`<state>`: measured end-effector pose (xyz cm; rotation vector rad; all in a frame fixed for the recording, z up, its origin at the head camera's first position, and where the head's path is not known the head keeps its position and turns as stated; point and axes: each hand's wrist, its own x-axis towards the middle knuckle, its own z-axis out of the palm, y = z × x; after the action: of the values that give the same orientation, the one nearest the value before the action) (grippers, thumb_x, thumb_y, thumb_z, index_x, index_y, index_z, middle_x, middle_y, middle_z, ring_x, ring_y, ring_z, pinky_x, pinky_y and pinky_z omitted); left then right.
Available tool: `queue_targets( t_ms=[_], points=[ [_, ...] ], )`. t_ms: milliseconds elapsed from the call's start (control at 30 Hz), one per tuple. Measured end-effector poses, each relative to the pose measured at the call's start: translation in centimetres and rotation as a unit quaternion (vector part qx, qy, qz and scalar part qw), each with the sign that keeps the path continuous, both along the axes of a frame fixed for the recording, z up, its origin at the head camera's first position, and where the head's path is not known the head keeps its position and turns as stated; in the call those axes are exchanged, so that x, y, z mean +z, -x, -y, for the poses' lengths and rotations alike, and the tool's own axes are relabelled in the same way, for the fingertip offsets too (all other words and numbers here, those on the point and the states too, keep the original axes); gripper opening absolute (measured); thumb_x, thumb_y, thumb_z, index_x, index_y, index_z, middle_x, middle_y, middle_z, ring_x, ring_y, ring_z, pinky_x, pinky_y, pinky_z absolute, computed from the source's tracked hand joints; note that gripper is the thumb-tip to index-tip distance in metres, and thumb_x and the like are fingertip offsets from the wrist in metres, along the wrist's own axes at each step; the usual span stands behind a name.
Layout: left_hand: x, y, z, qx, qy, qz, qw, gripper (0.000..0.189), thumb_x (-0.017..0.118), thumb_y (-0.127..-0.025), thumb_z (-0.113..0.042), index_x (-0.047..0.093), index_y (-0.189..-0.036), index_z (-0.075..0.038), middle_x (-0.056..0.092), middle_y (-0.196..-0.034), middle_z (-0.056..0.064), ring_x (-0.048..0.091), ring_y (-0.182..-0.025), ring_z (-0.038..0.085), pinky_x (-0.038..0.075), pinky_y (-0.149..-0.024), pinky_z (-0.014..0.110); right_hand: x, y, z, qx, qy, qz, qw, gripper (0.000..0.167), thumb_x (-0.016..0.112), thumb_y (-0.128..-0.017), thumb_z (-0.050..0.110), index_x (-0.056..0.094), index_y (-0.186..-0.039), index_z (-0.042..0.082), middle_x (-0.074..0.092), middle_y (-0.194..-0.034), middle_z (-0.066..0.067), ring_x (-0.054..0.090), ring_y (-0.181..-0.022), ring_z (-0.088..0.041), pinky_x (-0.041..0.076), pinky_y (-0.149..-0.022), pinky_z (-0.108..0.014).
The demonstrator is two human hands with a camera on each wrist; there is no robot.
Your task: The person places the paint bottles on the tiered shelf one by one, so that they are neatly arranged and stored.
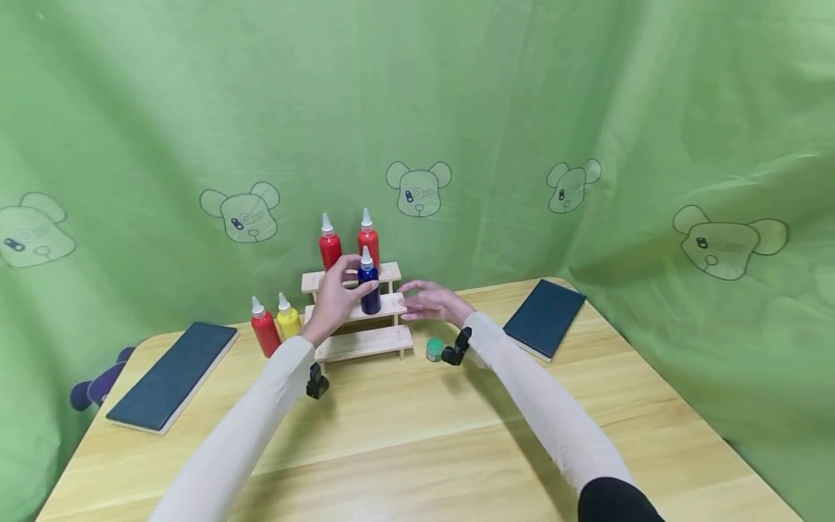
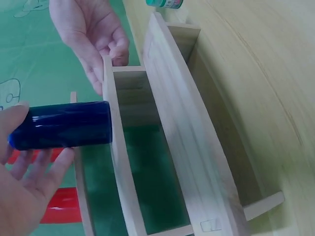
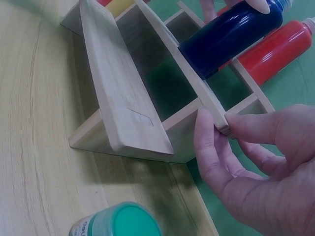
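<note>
My left hand (image 1: 333, 304) grips a dark blue squeeze bottle (image 1: 370, 290) with a white pointed cap, thumb on one side and fingers on the other. The bottle's base is right at the middle step of a three-tier wooden rack (image 1: 365, 344). At the right end of that step my right hand (image 3: 266, 167) pinches the board between thumb and fingers. Behind the blue bottle, two red bottles (image 1: 330, 249) stand on the top step, their lower parts partly hidden in the head view. The bottom step carries nothing.
A red bottle (image 1: 265, 332) and a yellow bottle (image 1: 288, 319) stand left of the rack. Near its right foot sits a small green-lidded jar (image 1: 434, 349). Dark notebooks lie left (image 1: 176, 377) and right (image 1: 544, 319). A green curtain (image 1: 417, 109) hangs behind the table.
</note>
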<state>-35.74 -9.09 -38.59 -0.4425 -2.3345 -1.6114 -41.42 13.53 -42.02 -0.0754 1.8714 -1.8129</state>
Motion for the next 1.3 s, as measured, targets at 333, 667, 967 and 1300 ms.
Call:
queue_targets(
  t_ms=[333,667,967,1300],
  points=[
    [1.0,-1.2,0.7,-0.002,0.004,0.001,1.0,0.062,0.083,-0.091,-0.014,0.051,-0.142,-0.001,0.06,-0.139,0.022,0.06,-0.125,0.042,0.049,-0.111,0.056,0.2,0.0,0.0,0.007,-0.018,-0.012,0.9997,0.054,0.055,-0.101,-0.009,0.038,-0.152,-0.003,0.052,-0.097,-0.009,0.062,-0.078,-0.016,0.063,-0.081,-0.027],
    [2.4,-2.3,3.6,0.012,0.006,-0.019,0.9997,0.053,0.08,-0.093,-0.011,0.055,-0.138,0.003,0.061,-0.132,0.026,0.059,-0.125,0.045,0.055,-0.104,0.053,0.6,0.1,0.3,-0.014,-0.024,-0.011,0.9996,0.049,0.054,-0.101,-0.01,0.04,-0.147,-0.006,0.058,-0.101,-0.012,0.064,-0.078,-0.017,0.063,-0.081,-0.027],
    [2.5,-3.8,7.2,0.041,0.027,-0.03,0.9984,0.047,0.076,-0.098,-0.017,0.057,-0.137,0.002,0.059,-0.138,0.021,0.06,-0.127,0.041,0.057,-0.102,0.05,0.3,-0.2,0.5,-0.011,-0.041,-0.019,0.9989,0.048,0.056,-0.101,-0.009,0.042,-0.146,-0.007,0.058,-0.096,-0.01,0.063,-0.075,-0.016,0.062,-0.087,-0.029],
    [1.3,-4.9,11.5,0.103,0.029,-0.082,0.9909,0.032,0.073,-0.099,-0.011,0.064,-0.127,0.003,0.064,-0.128,0.02,0.066,-0.114,0.034,0.053,-0.089,0.017,0.6,0.1,0.6,-0.011,-0.038,-0.01,0.9992,0.041,0.057,-0.1,-0.01,0.046,-0.139,-0.004,0.061,-0.097,-0.014,0.065,-0.074,-0.018,0.063,-0.073,-0.024]
  ],
)
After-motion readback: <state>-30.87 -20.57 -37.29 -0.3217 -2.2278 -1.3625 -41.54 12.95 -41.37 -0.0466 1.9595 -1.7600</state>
